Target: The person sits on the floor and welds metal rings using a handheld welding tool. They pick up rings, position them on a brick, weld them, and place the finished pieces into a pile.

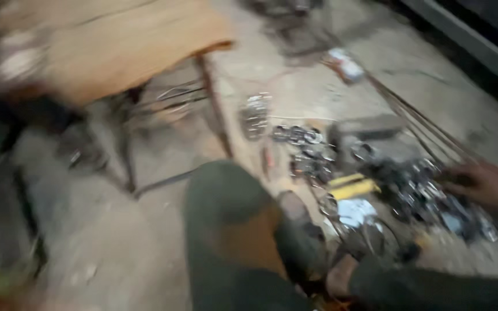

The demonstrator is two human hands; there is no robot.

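The whole view is blurred by motion. My right hand [484, 184] reaches in from the right edge and rests on a heap of small shiny metal parts [416, 193] spread on the concrete floor. Blur hides whether its fingers grip anything. A yellow flat tool [353, 187] and a pale blue-white piece [355, 212] lie just left of the heap. My knee in dark green trousers [226, 219] fills the lower middle, and a dark-clad limb [433, 288] crosses the bottom right. My left hand does not show.
A wooden board [116, 46] on a thin metal frame [214, 109] stands at the upper left. Long thin rods [416, 121] run diagonally past a dark box [370, 128]. More metal bits [255, 115] and a small white and red object [346, 64] lie farther off.
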